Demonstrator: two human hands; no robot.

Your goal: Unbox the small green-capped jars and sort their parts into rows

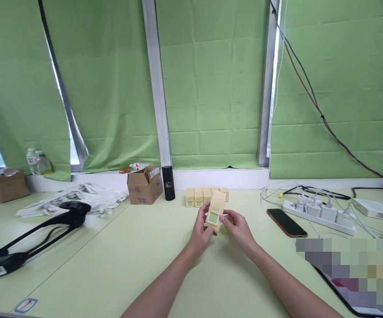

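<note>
The left hand (pixel 202 229) and right hand (pixel 238 226) clasp a small box (pixel 215 209) between them, its long axis tipped slightly rightward, pointing away; a row of boxes (pixel 198 197) stands just beyond the grip, nearer the left.

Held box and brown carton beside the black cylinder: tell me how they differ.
The held box is small and slim; the carton is larger and squatter. The held box tilts between the left hand and right hand; the carton stands on the table. The held box bears a green square; the carton bears purple print.
</note>
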